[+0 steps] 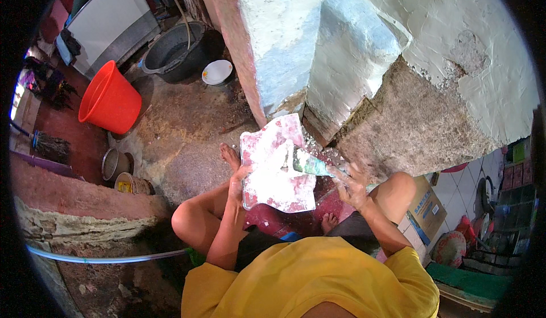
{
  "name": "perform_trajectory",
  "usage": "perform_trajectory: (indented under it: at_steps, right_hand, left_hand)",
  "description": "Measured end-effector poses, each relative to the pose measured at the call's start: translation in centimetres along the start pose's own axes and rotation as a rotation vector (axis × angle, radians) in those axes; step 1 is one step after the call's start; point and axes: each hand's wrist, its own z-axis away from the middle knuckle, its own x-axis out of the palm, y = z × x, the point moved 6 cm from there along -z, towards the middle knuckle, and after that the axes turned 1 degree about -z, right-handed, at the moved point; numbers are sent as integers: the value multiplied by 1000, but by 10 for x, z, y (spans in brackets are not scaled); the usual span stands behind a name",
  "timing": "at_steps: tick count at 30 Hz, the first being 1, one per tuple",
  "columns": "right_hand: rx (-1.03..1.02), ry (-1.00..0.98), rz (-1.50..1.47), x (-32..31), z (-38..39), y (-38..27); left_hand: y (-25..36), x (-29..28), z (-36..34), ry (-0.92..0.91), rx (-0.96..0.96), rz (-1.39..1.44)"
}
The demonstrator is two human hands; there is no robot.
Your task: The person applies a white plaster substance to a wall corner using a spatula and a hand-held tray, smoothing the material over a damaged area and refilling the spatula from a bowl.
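Note:
My left hand grips the left edge of a pinkish, plaster-smeared board, held over my lap. A heap of white plaster paste, washed out by glare, covers much of it. My right hand is closed round the greenish handle of a putty knife, whose blade end lies at the paste. Just beyond the board stands a wall corner with patchy white and pale blue plaster. To its right, a rough grey patch of wall lies below smoother plaster.
An orange bucket, a black tub and a white bowl stand on the stained floor at left. A pale hose crosses the low wall beside me. A cardboard box and household goods are at right.

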Motion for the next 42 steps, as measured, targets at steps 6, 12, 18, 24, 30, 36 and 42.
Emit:
perform_trajectory:
  at_steps: [6, 12, 18, 24, 30, 36, 42]
  right_hand:
    - [0, 41, 10, 2, 8, 2]
    - [-31, 62, -1, 0, 8, -1]
    - [-21, 88, -47, -4, 1, 0]
    - [25, 59, 10, -11, 9, 1]
    - [189, -31, -15, -10, 34, 10]
    - [561, -32, -278, -29, 24, 35]
    - [772, -399, -1159, 17, -16, 17]
  left_hand:
    - [6, -10, -2, 46, 2, -155]
    - [9, 6, 6, 52, -98, -303]
    - [0, 20, 11, 25, 21, -20]
    - [1, 7, 9, 46, 9, 2]
    - [29, 12, 11, 99, 96, -228]
    - [32, 8, 12, 130, 51, -348]
    - [15, 3, 9, 3, -89, -336]
